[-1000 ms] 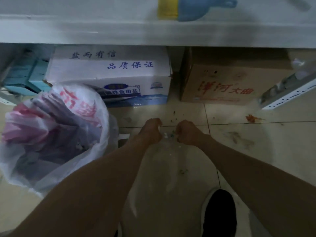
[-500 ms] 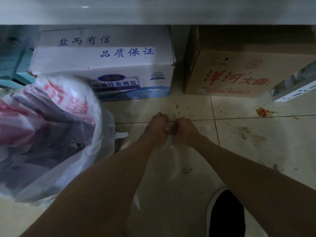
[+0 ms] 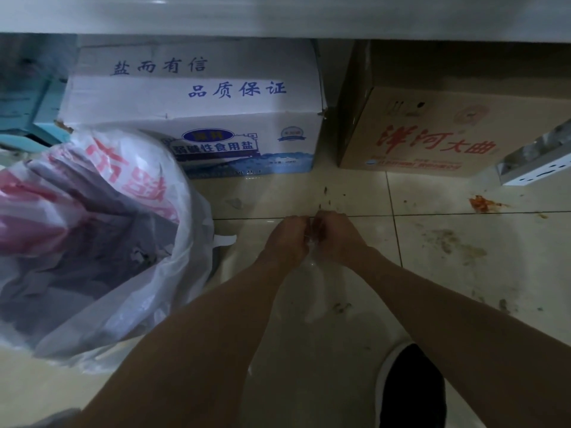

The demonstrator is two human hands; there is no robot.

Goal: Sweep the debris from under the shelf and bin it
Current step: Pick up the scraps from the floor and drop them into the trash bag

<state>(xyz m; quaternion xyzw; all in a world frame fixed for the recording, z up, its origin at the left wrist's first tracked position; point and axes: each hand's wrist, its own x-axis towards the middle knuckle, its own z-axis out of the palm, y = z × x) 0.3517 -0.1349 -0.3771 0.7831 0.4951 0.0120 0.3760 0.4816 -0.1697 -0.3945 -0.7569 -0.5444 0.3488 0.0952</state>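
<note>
The fingers [image 3: 321, 217] of both hands are curled away from the camera, so their tips are hidden, but the left hand [image 3: 289, 239] and the right hand [image 3: 335, 237] touch knuckle to knuckle and pinch the bunched mouth of a clear plastic bag [image 3: 315, 291], which is hard to make out against the floor [image 3: 463, 273]. This bag runs lengthwise from the hands back toward the person, with dark crumbs [image 3: 341, 307] showing through it, and both forearms are stretched forward. More debris [image 3: 326, 196] lies just beyond the hands, before the cartons under the shelf [image 3: 278, 20], and the open white bin bag [image 3: 102, 230] stands to the left.
</note>
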